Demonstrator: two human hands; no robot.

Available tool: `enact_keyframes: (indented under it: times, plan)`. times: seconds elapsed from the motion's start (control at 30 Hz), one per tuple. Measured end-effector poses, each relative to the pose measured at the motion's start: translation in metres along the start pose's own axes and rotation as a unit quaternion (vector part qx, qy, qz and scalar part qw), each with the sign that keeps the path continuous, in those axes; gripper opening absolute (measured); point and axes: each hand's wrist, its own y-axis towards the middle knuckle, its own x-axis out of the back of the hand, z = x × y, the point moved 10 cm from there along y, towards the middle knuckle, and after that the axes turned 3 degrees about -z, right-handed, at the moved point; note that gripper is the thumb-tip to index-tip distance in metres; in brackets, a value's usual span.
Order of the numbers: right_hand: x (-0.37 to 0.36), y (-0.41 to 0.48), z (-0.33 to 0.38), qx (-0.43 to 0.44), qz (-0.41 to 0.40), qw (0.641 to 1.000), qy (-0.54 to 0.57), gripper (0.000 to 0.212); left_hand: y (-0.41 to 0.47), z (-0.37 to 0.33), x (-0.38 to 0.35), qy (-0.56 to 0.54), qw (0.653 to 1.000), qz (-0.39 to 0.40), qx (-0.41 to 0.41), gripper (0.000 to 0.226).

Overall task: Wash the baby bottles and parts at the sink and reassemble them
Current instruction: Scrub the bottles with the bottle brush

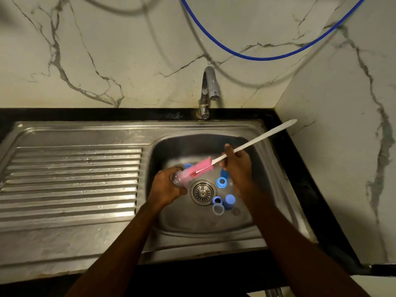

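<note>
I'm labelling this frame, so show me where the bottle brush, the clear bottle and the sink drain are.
bottle brush (pixel 202 166), head view, on its pink sponge head.
clear bottle (pixel 177 182), head view, on the clear wall near its mouth.
sink drain (pixel 203 191), head view, on the middle of the metal strainer.

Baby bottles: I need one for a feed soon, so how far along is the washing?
Done: apparently only the taking apart; blue plastic rings and a blue cap lie loose in the steel sink basin. In hand: the left hand grips a clear plastic bottle while the right hand works a pink sponge brush with a white handle into it. Left: the loose blue parts, rinsing, reassembly.
</note>
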Motion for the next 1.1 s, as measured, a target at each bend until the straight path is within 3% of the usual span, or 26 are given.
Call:
enact_keyframes:
  times: [0.07,0.13,0.17,0.27,0.3,0.43,0.57,0.7,0.8,0.93,1.07,1.1]
  plan:
    - [-0.014,-0.013,-0.004,0.018,-0.005,1.000,-0.013,0.035,0.001,-0.015,-0.006,-0.003,1.000,0.012,-0.016,0.060]
    - [-0.033,-0.022,-0.005,0.018,0.077,0.995,-0.062,0.037,0.003,-0.018,-0.007,-0.008,1.000,0.010,-0.014,0.060]
    - [-0.028,-0.017,-0.002,0.015,0.074,0.994,-0.073,0.040,0.002,-0.015,-0.005,-0.014,1.000,0.006,-0.014,0.060]
    - [0.005,-0.004,-0.003,-0.005,-0.053,0.998,0.022,0.039,0.000,-0.015,-0.001,-0.017,1.000,0.002,-0.021,0.063]
    - [0.000,-0.009,-0.007,0.002,-0.051,0.998,0.025,0.038,0.002,-0.016,-0.004,-0.014,1.000,0.004,-0.019,0.062]
    - [-0.031,-0.018,-0.009,0.004,0.101,0.991,-0.084,0.039,0.000,-0.007,-0.006,-0.007,1.000,-0.004,-0.017,0.063]
    - [-0.003,-0.011,-0.011,-0.006,-0.021,1.000,0.006,0.038,-0.002,-0.011,-0.002,-0.009,1.000,-0.007,-0.029,0.064]
    - [-0.025,-0.020,-0.017,-0.031,0.074,0.996,-0.040,0.034,-0.001,-0.015,-0.005,-0.007,0.999,0.005,-0.031,0.063]
    - [-0.002,-0.010,-0.014,-0.023,-0.022,0.999,0.018,0.040,0.001,-0.014,-0.004,-0.015,0.999,0.000,-0.030,0.061]
    - [-0.029,-0.021,-0.022,-0.024,0.068,0.997,-0.036,0.033,0.004,-0.012,-0.008,-0.004,1.000,0.006,-0.020,0.062]
    - [-0.002,-0.012,-0.025,-0.037,-0.022,0.999,0.003,0.040,0.001,-0.007,-0.008,0.009,1.000,0.007,-0.014,0.060]
    - [-0.009,-0.016,-0.028,-0.037,-0.012,0.999,0.005,0.038,0.001,-0.012,-0.011,0.012,1.000,0.013,-0.024,0.061]
